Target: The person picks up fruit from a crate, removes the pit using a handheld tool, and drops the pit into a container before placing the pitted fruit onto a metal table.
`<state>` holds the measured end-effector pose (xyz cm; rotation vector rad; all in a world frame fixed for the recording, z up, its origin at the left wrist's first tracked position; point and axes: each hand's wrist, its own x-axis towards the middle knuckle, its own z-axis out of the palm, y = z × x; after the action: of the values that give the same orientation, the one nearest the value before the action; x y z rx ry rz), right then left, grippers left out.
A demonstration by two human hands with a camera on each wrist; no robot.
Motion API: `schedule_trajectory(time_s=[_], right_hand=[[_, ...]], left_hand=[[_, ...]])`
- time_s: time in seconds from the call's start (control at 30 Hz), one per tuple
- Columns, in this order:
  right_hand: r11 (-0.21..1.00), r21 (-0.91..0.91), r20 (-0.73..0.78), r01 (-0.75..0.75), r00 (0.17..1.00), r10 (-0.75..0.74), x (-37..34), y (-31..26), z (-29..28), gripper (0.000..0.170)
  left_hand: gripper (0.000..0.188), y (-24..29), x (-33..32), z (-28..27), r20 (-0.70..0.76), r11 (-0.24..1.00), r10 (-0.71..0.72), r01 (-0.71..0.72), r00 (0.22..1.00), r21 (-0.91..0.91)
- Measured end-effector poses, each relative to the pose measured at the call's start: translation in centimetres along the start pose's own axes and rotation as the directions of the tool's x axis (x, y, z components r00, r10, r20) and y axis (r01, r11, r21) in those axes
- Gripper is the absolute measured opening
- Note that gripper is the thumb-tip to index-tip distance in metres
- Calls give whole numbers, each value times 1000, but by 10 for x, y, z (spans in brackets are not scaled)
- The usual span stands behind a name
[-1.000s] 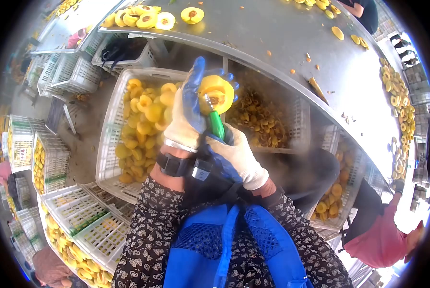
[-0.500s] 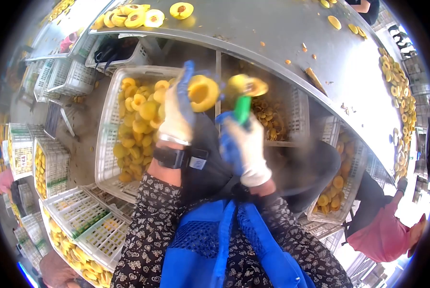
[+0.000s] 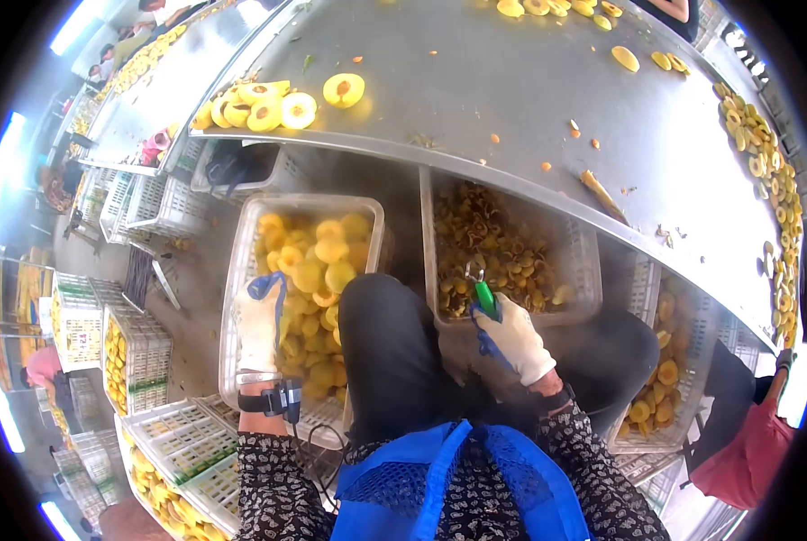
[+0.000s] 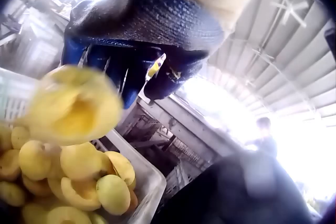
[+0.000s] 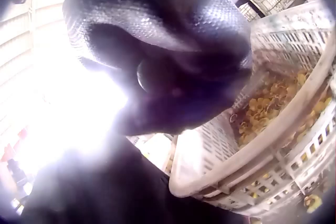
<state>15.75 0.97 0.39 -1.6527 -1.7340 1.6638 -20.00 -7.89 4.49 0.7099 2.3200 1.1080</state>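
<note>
My left hand [image 3: 259, 325], in a white and blue coated glove, is over the left side of a white crate [image 3: 230, 298] of yellow fruit halves. In the left wrist view, a blurred, hollowed fruit half [image 4: 76, 111] appears just below the loosened fingers [image 4: 139, 69], above the other halves. My right hand [image 3: 514, 341], gloved alike, grips a green-handled pitting tool [image 3: 484, 296], its forked metal tip bare. That tip overlaps the near part of a crate [image 3: 430, 261] of brownish scraps. In the right wrist view the dark glove palm [image 5: 173, 77] hides the tool.
A metal table [image 3: 403, 99] stretches across the front, with fruit halves [image 3: 264, 106] at its left edge and more along the far right. More fruit crates stand left and right, including one [image 3: 660, 397] beside my right knee. Another person [image 3: 746, 451] sits at the right.
My left hand moved left and down over the fruit crate, loosening from the fruit half. My right hand moved down and right, and the fruit piece on the tool is gone from its tip.
</note>
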Motion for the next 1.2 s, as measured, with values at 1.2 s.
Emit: schedule_trajectory(time_s=[1.2], right_hand=[[673, 734, 48, 94, 981, -189, -9, -68, -29, 28]], left_hand=[[57, 69, -59, 147, 439, 722, 574, -174, 691, -669]])
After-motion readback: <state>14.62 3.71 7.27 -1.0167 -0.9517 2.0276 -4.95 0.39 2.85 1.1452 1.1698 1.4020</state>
